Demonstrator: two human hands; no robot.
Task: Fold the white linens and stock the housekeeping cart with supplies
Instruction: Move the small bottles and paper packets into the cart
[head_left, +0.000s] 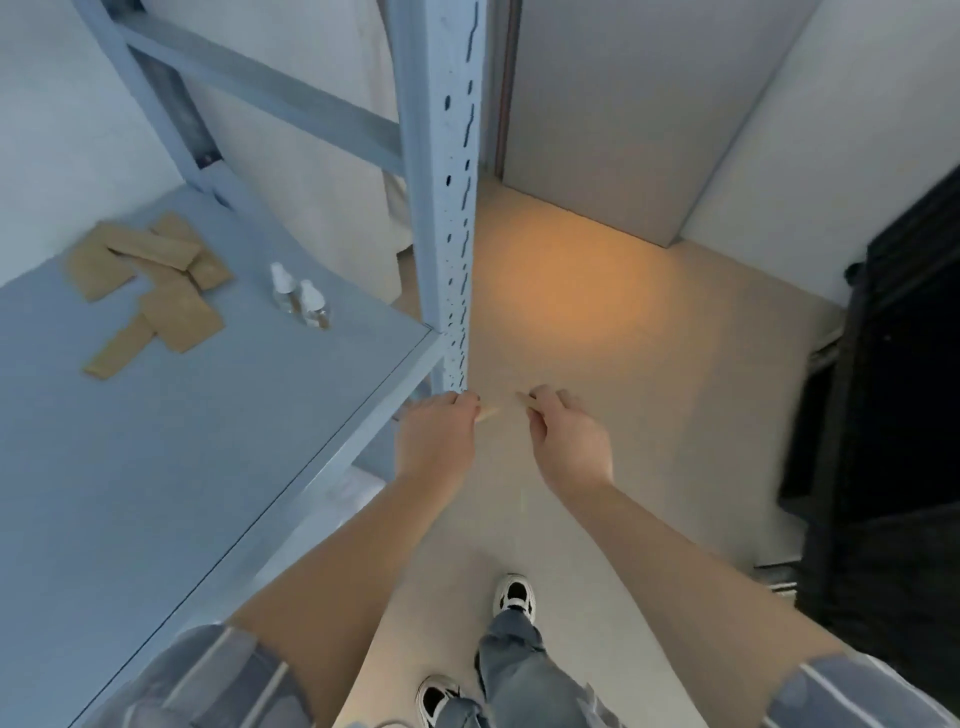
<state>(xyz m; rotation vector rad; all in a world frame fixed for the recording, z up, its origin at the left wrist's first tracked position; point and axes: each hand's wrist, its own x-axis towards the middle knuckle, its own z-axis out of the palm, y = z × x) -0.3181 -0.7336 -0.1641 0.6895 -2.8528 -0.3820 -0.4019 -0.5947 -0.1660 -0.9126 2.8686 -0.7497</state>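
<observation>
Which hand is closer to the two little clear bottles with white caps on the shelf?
Left. The left hand is just off the blue-grey metal shelf's corner, below and right of the two small clear bottles with white caps. The right hand is farther right, over the floor.

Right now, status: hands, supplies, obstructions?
Left hand and right hand each pinch a small tan packet. More tan packets and two small bottles sit on the blue shelf. Shelf post just beyond the left hand.

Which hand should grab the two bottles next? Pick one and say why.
Left. The left hand is beside the shelf where the bottles stand; the right hand is farther off. Both already pinch tan packets.
</observation>
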